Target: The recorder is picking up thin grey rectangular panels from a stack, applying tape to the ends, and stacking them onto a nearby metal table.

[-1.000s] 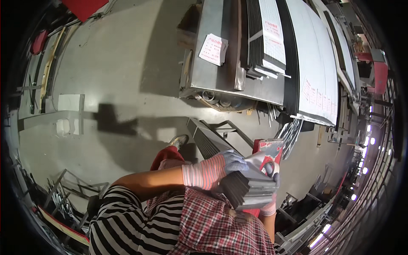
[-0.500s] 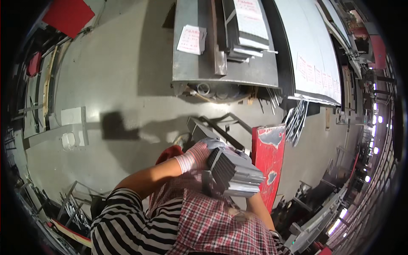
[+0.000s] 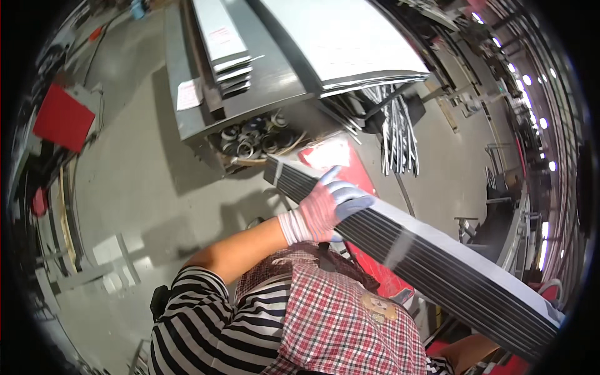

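Biggest thing first: the bench (image 3: 278,78) has a wide stack of white-topped sheets (image 3: 356,37) plus a narrower stack (image 3: 222,31) on it, so that lot looks parked for now. Next down is the long bundle of dark strips (image 3: 437,269), off the bench and slanting across the person's front out to the lower right rim, so I'd call this mid-carry, with setting it down not done. It passes over a red beam (image 3: 381,275), can't tell if they touch. The left hand (image 3: 331,206), gloved, is half curled over the top edge and seems to have decent hold of the bundle; the right hand I can't make out, its forearm (image 3: 475,350) runs in behind the bundle and a bluish patch at that end could be anything. Smallest bit, a pale band (image 3: 400,247) crosses the strips and another sits near the far end, so bundling looks finished imo. For room, again big to small: most of it is over the grey floor (image 3: 125,181) on the left, less on the right past the hanging metal strips (image 3: 400,144), and tightest at the far end, which shows near the bench's front edge and the rolls (image 3: 250,140) underneath, so I'd watch that corner
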Available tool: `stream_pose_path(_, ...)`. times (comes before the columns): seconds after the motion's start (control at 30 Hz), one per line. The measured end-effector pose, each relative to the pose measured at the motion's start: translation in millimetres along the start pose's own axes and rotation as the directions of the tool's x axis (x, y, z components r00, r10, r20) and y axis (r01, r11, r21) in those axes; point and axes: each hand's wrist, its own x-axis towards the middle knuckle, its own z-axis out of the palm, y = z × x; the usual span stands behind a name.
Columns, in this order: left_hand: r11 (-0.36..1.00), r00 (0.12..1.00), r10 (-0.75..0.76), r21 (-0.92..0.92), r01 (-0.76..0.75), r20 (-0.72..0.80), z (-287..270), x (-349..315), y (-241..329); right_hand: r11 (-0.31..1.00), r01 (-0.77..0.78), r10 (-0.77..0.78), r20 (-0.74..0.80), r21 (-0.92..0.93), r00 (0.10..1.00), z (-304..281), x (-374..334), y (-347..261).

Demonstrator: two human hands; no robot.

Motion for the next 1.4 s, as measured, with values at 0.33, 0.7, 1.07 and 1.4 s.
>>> stream_pose_path(0.33,0.881,0.977,0.21,0.439,-0.179,-0.022,-1.3,115.6,-68.0,0.92,-0.391,0.378,-0.298,0.019,0.877,-153.7,-115.6,206.7)
stream_pose_path(0.7,0.904,0.947,-0.309,0.281,0.321,-0.089,-60.1,105.1,-182.4,0.317,-0.947,0.451,0.869,0.06,0.206,349.2,-279.3,178.1)
stream_pose_path(1.07,0.39,0.611,-0.787,0.839,0.38,0.089,-116.2,108.5,-371.2,0.756,0.262,0.508,0.789,-0.601,0.346,461.2,-199.2,316.4)
stream_pose_path(1.4,0.542,0.789,-0.603,0.787,0.294,0.12,-38.2,208.1,-364.8,0.708,0.081,0.7,0.712,-0.702,0.053,438.2,-135.7,408.2)
